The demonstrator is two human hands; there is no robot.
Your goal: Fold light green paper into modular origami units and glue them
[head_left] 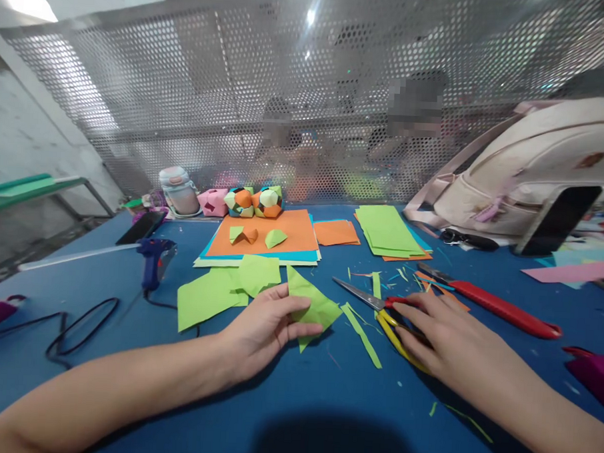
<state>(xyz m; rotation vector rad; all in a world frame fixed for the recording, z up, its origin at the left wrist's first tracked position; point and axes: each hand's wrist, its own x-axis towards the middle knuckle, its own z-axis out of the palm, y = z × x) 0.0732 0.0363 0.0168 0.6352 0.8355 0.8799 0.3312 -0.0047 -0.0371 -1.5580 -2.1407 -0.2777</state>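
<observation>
**While the left hand (247, 334) pinches the creased green paper (323, 307), the right hand (445, 326) lies over the scissors (362, 294)**

And it's paper-handling in hand, by the look of it, with no cut under way! The piece sits around midway between the side edges of the surface (207, 433), well short of the far edge. Bright yellow-green, it shows pointed corners and crease lines, a small tip poking down below the fingers. The left grip has it firmly between thumb and fingers; the right grip is bent across the red and yellow handles, though whether it is closed on them, one cannot tell. Green strips (362, 337) lie between the two. Any turn or fold would call for a light, steady pinch, since such thin corners could easily crumple.
</observation>
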